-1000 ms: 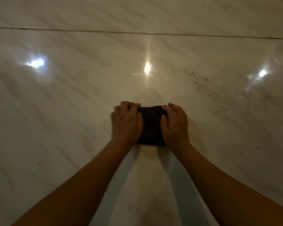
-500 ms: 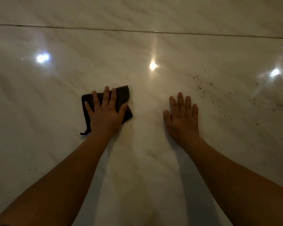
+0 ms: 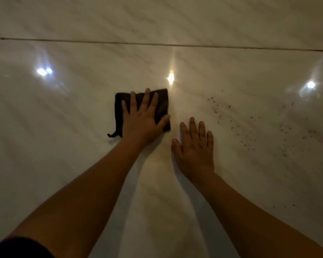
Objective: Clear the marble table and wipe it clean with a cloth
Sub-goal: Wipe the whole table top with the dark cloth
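Note:
A folded dark cloth [image 3: 162,104] lies flat on the pale marble table [image 3: 63,146], near the middle of the head view. My left hand [image 3: 143,121] presses on it with straight, spread fingers and covers most of it; a loose corner sticks out at the lower left. My right hand [image 3: 195,150] rests flat on the bare marble just right of the cloth, fingers straight, holding nothing. Dark crumbs [image 3: 250,125] are scattered over the marble to the right of my right hand.
A thin dark seam [image 3: 231,47] runs across the marble at the far side. Three bright light reflections shine on the glossy surface. A few more specks lie near the right front.
One second ago both hands held the cloth together. My left hand then slid it left alone, and it has now moved back right, close to my flat right hand.

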